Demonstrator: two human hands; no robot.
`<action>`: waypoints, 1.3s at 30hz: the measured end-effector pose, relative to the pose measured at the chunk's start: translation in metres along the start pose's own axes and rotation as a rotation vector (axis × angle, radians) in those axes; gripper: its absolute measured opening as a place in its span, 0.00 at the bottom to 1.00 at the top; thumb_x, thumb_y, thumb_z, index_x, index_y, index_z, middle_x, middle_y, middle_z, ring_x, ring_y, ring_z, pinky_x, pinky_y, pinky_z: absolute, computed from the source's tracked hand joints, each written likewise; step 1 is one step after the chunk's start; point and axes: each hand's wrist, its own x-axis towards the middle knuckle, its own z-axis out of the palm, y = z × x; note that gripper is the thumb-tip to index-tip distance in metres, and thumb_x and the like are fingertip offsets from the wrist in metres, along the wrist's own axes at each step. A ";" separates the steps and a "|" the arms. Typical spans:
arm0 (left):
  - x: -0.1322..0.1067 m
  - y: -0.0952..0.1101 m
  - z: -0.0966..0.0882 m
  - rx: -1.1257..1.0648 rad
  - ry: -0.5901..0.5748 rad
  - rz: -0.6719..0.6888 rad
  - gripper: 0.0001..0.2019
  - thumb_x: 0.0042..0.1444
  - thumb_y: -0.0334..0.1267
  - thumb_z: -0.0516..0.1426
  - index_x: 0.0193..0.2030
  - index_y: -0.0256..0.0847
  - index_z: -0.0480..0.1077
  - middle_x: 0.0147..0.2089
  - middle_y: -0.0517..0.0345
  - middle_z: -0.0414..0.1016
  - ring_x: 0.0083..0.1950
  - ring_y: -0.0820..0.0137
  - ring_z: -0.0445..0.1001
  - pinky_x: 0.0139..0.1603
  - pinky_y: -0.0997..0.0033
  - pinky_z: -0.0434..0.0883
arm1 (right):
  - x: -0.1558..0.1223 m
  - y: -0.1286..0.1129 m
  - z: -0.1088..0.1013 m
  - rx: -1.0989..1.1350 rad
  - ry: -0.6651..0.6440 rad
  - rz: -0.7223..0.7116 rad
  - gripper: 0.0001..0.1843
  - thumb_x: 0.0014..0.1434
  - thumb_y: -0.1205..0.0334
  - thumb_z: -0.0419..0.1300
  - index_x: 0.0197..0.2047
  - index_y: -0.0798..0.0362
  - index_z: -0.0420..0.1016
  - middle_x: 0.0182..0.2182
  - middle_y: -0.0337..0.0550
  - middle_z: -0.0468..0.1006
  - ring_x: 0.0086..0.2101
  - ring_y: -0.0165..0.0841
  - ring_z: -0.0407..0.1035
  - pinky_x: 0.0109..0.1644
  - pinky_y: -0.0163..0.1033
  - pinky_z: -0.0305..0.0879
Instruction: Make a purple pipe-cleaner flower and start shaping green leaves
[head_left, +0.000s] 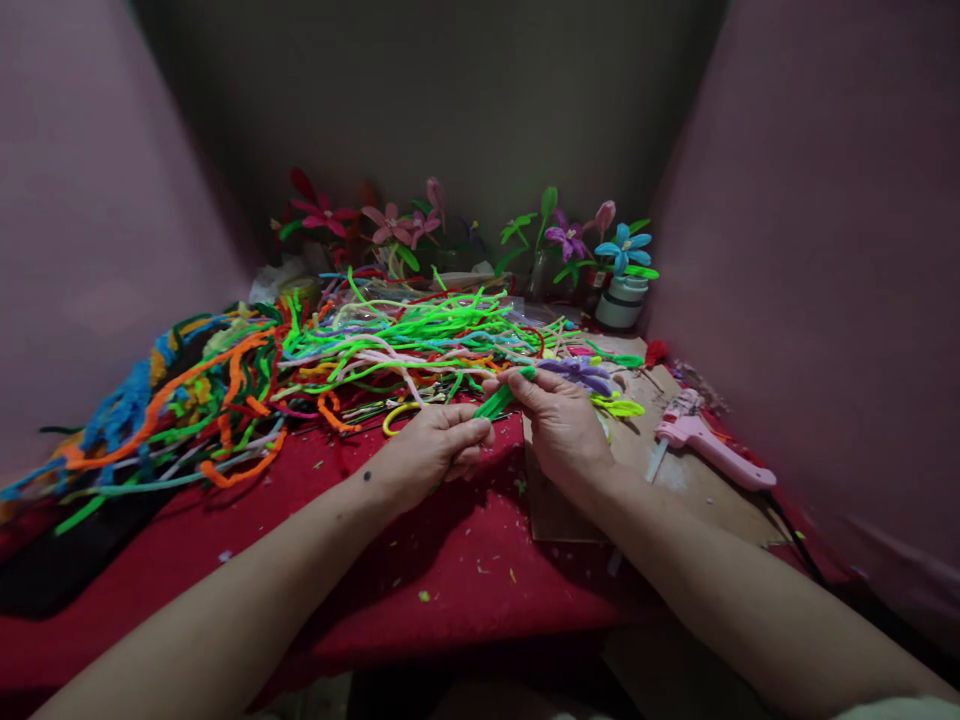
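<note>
Between my two hands stretches a short piece of green pipe cleaner (496,402), which looks folded or laid in several strands. My left hand (439,445) pinches its lower left end between thumb and fingers. The upper right end is pinched by my right hand (559,425), where a green tip shows above the thumb. Just behind my right hand lies a purple pipe-cleaner flower (581,375), with a yellow-green leaf shape (621,408) close by. Beyond both hands spreads a big heap of loose pipe cleaners (427,330) in many colours.
A pink glue gun (705,445) rests on a cardboard sheet (570,510) at the right, its cord trailing off. Finished flowers stand at the back, one blue flower (622,248) in a white jar (621,303). Scraps dot the red cloth (450,580). A black flat object (75,550) lies left.
</note>
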 end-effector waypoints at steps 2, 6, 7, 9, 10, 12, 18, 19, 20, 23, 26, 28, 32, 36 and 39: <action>0.001 0.000 0.003 0.032 0.045 0.037 0.11 0.51 0.42 0.57 0.25 0.37 0.63 0.15 0.69 0.53 0.15 0.82 0.49 0.17 0.80 0.47 | 0.000 0.000 -0.001 -0.023 0.008 -0.023 0.07 0.47 0.59 0.65 0.27 0.53 0.78 0.23 0.39 0.79 0.27 0.31 0.71 0.40 0.39 0.67; 0.001 -0.001 0.005 0.061 0.069 0.041 0.11 0.52 0.41 0.55 0.24 0.38 0.63 0.14 0.69 0.52 0.15 0.81 0.49 0.17 0.80 0.47 | -0.002 -0.003 -0.001 -0.078 0.023 -0.027 0.07 0.47 0.58 0.65 0.27 0.53 0.79 0.24 0.40 0.79 0.29 0.32 0.72 0.42 0.41 0.66; 0.001 -0.001 0.005 0.055 0.067 0.033 0.10 0.51 0.41 0.55 0.25 0.38 0.63 0.14 0.69 0.52 0.15 0.81 0.49 0.17 0.80 0.47 | -0.003 -0.004 0.000 -0.083 0.020 -0.032 0.07 0.47 0.59 0.65 0.27 0.53 0.79 0.24 0.40 0.79 0.29 0.32 0.72 0.42 0.41 0.66; 0.001 -0.002 0.003 0.038 0.062 0.012 0.10 0.51 0.42 0.56 0.25 0.38 0.64 0.14 0.70 0.52 0.14 0.82 0.48 0.16 0.79 0.47 | -0.003 -0.004 0.000 -0.099 0.009 -0.052 0.06 0.48 0.59 0.64 0.28 0.53 0.79 0.24 0.40 0.79 0.29 0.32 0.72 0.43 0.41 0.66; 0.001 -0.003 0.002 0.034 0.061 0.004 0.10 0.51 0.42 0.56 0.25 0.37 0.64 0.14 0.70 0.52 0.14 0.82 0.48 0.16 0.79 0.47 | -0.003 -0.004 0.000 -0.110 0.002 -0.059 0.06 0.48 0.59 0.64 0.28 0.53 0.79 0.24 0.40 0.79 0.29 0.32 0.72 0.42 0.41 0.66; 0.001 -0.004 0.001 0.027 0.052 -0.003 0.11 0.51 0.42 0.55 0.25 0.37 0.64 0.14 0.69 0.53 0.14 0.82 0.48 0.16 0.79 0.48 | -0.003 -0.001 0.000 -0.114 -0.018 -0.050 0.07 0.48 0.59 0.64 0.29 0.53 0.79 0.24 0.39 0.79 0.29 0.32 0.71 0.42 0.41 0.66; -0.001 -0.001 0.002 0.062 0.043 0.048 0.14 0.52 0.42 0.55 0.21 0.39 0.59 0.14 0.68 0.55 0.14 0.81 0.51 0.15 0.79 0.50 | -0.004 0.008 0.002 -0.076 -0.108 0.083 0.09 0.41 0.60 0.68 0.28 0.53 0.78 0.24 0.37 0.77 0.27 0.29 0.69 0.37 0.38 0.65; -0.001 0.000 0.003 0.099 0.047 0.052 0.14 0.52 0.42 0.54 0.21 0.39 0.59 0.14 0.68 0.55 0.14 0.81 0.51 0.15 0.79 0.50 | -0.005 0.008 0.002 -0.084 -0.108 0.079 0.08 0.41 0.60 0.68 0.27 0.53 0.78 0.23 0.37 0.77 0.26 0.29 0.68 0.35 0.37 0.65; -0.002 0.001 0.004 0.130 0.052 0.054 0.14 0.53 0.42 0.54 0.21 0.39 0.60 0.14 0.68 0.55 0.14 0.81 0.51 0.15 0.79 0.50 | -0.005 0.007 0.002 -0.095 -0.101 0.070 0.07 0.42 0.59 0.67 0.25 0.53 0.77 0.22 0.37 0.76 0.25 0.28 0.67 0.34 0.37 0.64; -0.003 0.002 0.005 0.176 0.052 0.042 0.12 0.53 0.43 0.53 0.24 0.38 0.63 0.14 0.68 0.56 0.14 0.80 0.53 0.15 0.79 0.51 | -0.006 0.005 0.003 -0.122 -0.072 0.048 0.09 0.43 0.57 0.67 0.23 0.53 0.76 0.20 0.37 0.74 0.24 0.28 0.65 0.32 0.36 0.63; -0.002 0.000 0.003 0.147 0.029 0.013 0.13 0.53 0.43 0.54 0.23 0.38 0.61 0.14 0.68 0.57 0.14 0.80 0.53 0.15 0.80 0.51 | -0.006 0.006 0.002 -0.132 -0.085 0.057 0.11 0.44 0.54 0.66 0.23 0.54 0.75 0.20 0.37 0.74 0.23 0.28 0.65 0.32 0.36 0.62; -0.001 -0.001 0.001 0.122 0.009 -0.011 0.12 0.53 0.43 0.54 0.24 0.38 0.62 0.14 0.68 0.57 0.14 0.80 0.54 0.15 0.80 0.52 | -0.004 0.007 0.001 -0.110 -0.095 0.073 0.11 0.46 0.54 0.65 0.26 0.54 0.76 0.21 0.37 0.75 0.23 0.28 0.66 0.32 0.36 0.63; 0.000 -0.001 -0.004 0.137 -0.030 -0.018 0.12 0.53 0.44 0.55 0.28 0.36 0.67 0.15 0.67 0.59 0.16 0.80 0.57 0.17 0.80 0.57 | -0.001 0.008 0.000 -0.046 -0.052 0.043 0.09 0.49 0.57 0.63 0.29 0.55 0.75 0.23 0.38 0.77 0.23 0.28 0.69 0.34 0.36 0.65; 0.000 0.004 -0.009 0.138 -0.046 -0.032 0.12 0.53 0.43 0.56 0.29 0.35 0.68 0.16 0.66 0.61 0.16 0.80 0.58 0.19 0.80 0.58 | 0.002 0.007 -0.001 0.007 -0.018 0.014 0.09 0.50 0.58 0.62 0.30 0.54 0.71 0.23 0.37 0.77 0.24 0.29 0.70 0.33 0.36 0.66; 0.000 0.005 -0.014 0.118 -0.067 -0.040 0.12 0.52 0.43 0.57 0.27 0.35 0.67 0.18 0.64 0.65 0.18 0.80 0.61 0.21 0.79 0.61 | 0.004 0.005 -0.002 -0.025 0.015 0.006 0.10 0.52 0.55 0.60 0.31 0.53 0.68 0.21 0.36 0.76 0.25 0.31 0.71 0.33 0.37 0.67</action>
